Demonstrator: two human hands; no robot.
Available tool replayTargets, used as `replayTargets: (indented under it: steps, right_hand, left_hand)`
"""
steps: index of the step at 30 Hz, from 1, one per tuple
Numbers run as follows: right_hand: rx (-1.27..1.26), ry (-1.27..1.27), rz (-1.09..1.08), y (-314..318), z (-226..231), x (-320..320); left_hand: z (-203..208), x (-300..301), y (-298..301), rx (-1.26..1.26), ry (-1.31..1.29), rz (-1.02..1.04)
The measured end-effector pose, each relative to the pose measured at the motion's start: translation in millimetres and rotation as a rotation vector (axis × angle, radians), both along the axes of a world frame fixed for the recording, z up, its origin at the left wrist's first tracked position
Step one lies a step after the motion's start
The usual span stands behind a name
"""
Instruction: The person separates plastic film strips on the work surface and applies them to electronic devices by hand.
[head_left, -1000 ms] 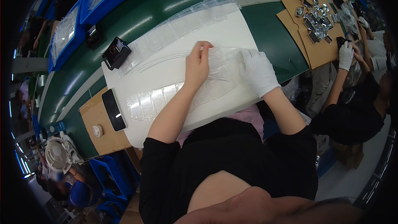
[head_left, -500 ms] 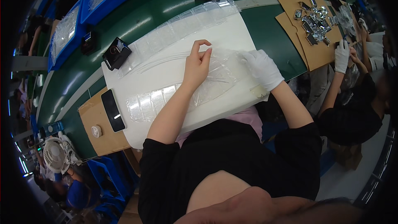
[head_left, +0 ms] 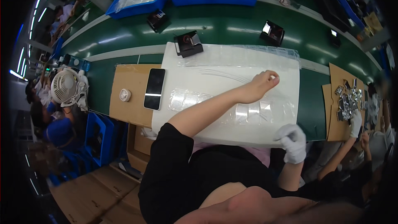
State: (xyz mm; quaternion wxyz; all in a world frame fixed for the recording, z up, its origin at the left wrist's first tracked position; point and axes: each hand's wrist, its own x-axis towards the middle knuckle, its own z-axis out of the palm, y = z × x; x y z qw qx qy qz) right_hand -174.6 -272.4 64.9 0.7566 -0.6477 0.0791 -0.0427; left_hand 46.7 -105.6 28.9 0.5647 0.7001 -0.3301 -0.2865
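"Covering part of the green surface (head_left: 311, 99) ahead of you, that white board (head_left: 286, 87) probably gives clear plastic a clean, pale bed!"

"So where's the plastic?"

"A long strip (head_left: 240, 55) runs along the board's far edge, perhaps parked to leave you room. The nearer sheet (head_left: 253, 112) lies flat, partly hidden by your left arm (head_left: 207, 112)."

"And your hands?"

"Gloved right hand (head_left: 293, 146), at the near right corner: fingers half bent, hold unclear. Bare left hand (head_left: 263, 84), above the board: fingers loosely curled, index bowed toward thumb; can't tell whether you're pinching film."

"Smallest?"

"Thin clear strands (head_left: 222, 74), between strip and sheet!"
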Motion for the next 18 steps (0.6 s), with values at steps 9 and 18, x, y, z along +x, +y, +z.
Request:
replayTargets:
  steps: [9, 18]
  right_hand:
    - [-0.060, 0.287, 0.017, 12.6, -31.2, 17.5]
    - [-0.038, 0.188, -0.447, 30.7, -2.9, 63.0]
  left_hand:
    - [-19.1, 265.9, 262.0, 0.928, -1.291, 0.977]
    - [6.4, 228.0, 260.5, 0.392, -1.009, 0.890]
